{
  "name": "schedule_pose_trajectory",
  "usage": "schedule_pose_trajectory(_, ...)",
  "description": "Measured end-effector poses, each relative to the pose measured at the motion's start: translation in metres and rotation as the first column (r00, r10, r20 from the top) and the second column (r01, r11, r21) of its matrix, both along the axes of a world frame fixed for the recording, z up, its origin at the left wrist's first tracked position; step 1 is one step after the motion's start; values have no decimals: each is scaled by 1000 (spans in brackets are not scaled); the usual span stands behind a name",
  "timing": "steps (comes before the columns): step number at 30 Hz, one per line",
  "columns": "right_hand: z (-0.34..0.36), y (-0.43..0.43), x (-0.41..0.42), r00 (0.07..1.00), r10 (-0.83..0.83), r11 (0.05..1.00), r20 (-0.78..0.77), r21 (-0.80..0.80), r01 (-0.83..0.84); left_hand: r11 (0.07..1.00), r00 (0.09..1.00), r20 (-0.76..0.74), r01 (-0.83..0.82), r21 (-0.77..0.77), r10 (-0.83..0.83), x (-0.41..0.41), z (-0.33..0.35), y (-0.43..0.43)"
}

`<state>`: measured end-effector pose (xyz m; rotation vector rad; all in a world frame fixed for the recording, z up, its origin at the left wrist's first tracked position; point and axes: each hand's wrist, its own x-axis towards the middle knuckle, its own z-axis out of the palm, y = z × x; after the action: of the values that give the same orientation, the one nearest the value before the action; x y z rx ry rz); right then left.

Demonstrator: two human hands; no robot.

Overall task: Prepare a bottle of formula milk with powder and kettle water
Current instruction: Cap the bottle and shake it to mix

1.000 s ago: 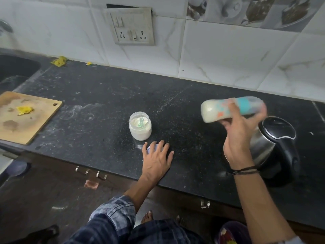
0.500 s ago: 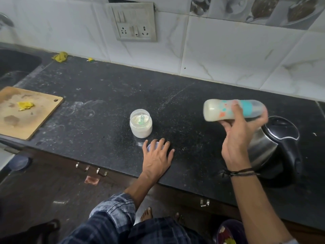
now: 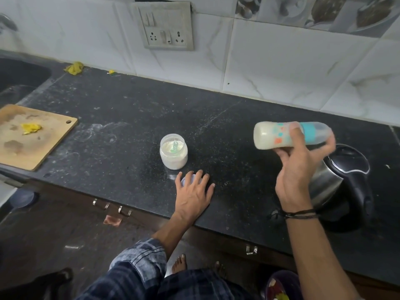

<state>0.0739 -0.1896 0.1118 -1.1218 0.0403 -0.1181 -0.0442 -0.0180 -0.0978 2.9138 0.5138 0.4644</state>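
Head view. Judged as the mixing step: bottle (image 3: 277, 136) held sideways in the air above the counter (image 3: 129, 126), just left of the kettle (image 3: 344, 182). Gripped round its middle by the right hand (image 3: 300, 169), fingers and thumb curled about it. Blurred at the teat end, so probably mid-shake.

To do it well:
- Grip firm on the waist, collar checked tight.
- Short wrist swings rather than wide ones, well off the kettle's lid and handle.
- Stop only with all lumps gone from the wall.

Left hand (image 3: 192, 195) laid flat near the counter's edge, fingers spread, resting over a small round lid (image 3: 184, 180), mostly hidden beneath. Good as a brace.

Materials next:
- **Bottle:** see-through plastic cylinder, rounded base, teal band, orange and teal prints, creamy cloudy liquid inside.
- **Jar (image 3: 173, 153):** squat clear plastic, open, pale powder with a green scoop (image 3: 174, 146) stuck in.
- **Kettle:** brushed steel belly, glossy black lid and handle.
- **Counter:** dark speckled stone, dusted with white powder, likely slippery there.
- **Board (image 3: 28, 148), far left:** worn wood, stained, yellow scrap (image 3: 31, 128) on top.
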Motion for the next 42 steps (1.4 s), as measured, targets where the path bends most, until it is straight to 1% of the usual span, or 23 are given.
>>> schedule_pose_trajectory(1,1,2,0,1000,26,999,-5,-20,-26,1000,1000,1,3,1,-3,-1,0,0)
schedule_pose_trajectory(3,-2,2,-2,987,162,975,-18,-151,-163,1000,1000,-2,12,2,-12,-1,1,1)
schedule_pose_trajectory(4,-3,3,-4,982,186,969,-19,-163,-186,1000,1000,-6,13,0,-13,-1,2,0)
schedule_pose_trajectory(5,-2,3,-6,989,150,981,-17,-125,-151,1000,1000,-10,10,-3,-10,0,3,0)
schedule_pose_trajectory(7,-2,3,-5,999,25,1000,-27,15,-25,1000,1000,-9,-2,-4,2,0,4,-1)
schedule_pose_trajectory(8,-2,3,-4,999,7,999,-43,33,-6,1000,1000,-7,-5,-1,5,-1,5,-2)
schedule_pose_trajectory(11,-6,2,-3,987,144,982,-72,-113,-151,1000,1000,1,5,6,-5,-2,5,-2)
schedule_pose_trajectory(12,-6,1,-5,988,136,983,-66,-114,-143,1000,1000,3,6,6,-6,-2,6,-2)
schedule_pose_trajectory(15,-5,-1,-3,998,-17,999,-56,38,19,1000,1000,-2,-3,4,3,-1,6,-2)
schedule_pose_trajectory(16,-4,-1,-2,998,-13,999,-62,29,15,1000,1000,-4,-4,3,4,-1,7,-2)
schedule_pose_trajectory(19,-7,-3,-2,988,134,982,-73,-124,-143,1000,1000,-1,6,-1,-6,-2,6,-1)
schedule_pose_trajectory(20,-6,-3,-3,992,116,986,-58,-117,-122,1000,1000,-3,5,-3,-5,-2,7,-2)
schedule_pose_trajectory(23,-3,-3,-1,998,-51,998,-31,28,52,1000,1000,-17,-7,-3,7,-2,9,-2)
schedule_pose_trajectory(24,-1,-3,0,998,-47,998,-38,30,48,1000,1000,-19,-7,-2,7,-2,9,-2)
schedule_pose_trajectory(27,-2,-4,1,995,97,990,-37,-98,-100,1000,1000,-20,5,-3,-5,-2,10,-2)
schedule_pose_trajectory(28,-1,-5,0,997,80,993,-11,-87,-81,1000,1000,-22,4,-6,-4,-2,11,-2)
schedule_pose_trajectory(31,2,-6,2,996,-77,996,34,50,75,1000,1000,-29,-4,-9,4,-2,11,-3)
schedule_pose_trajectory(32,4,-5,3,997,-63,997,33,42,61,1000,1000,-31,-1,-8,1,-2,11,-2)
schedule_pose_trajectory(35,-1,-5,1,995,100,989,13,-110,-98,1000,1000,-25,11,-9,-11,-3,10,-2)
schedule_pose_trajectory(36,0,-4,-1,997,76,993,17,-92,-75,1000,1000,-25,8,-13,-9,-2,10,-2)
schedule_pose_trajectory(39,0,-4,-1,997,-73,996,10,47,73,1000,999,-40,-8,-18,7,-2,12,-3)
schedule_pose_trajectory(40,0,-2,-2,999,-50,998,-7,32,50,1000,999,-47,-5,-19,4,-2,12,-3)
schedule_pose_trajectory(42,-4,-3,-3,997,70,993,-30,-88,-73,1000,998,-55,4,-20,-5,-3,13,-2)
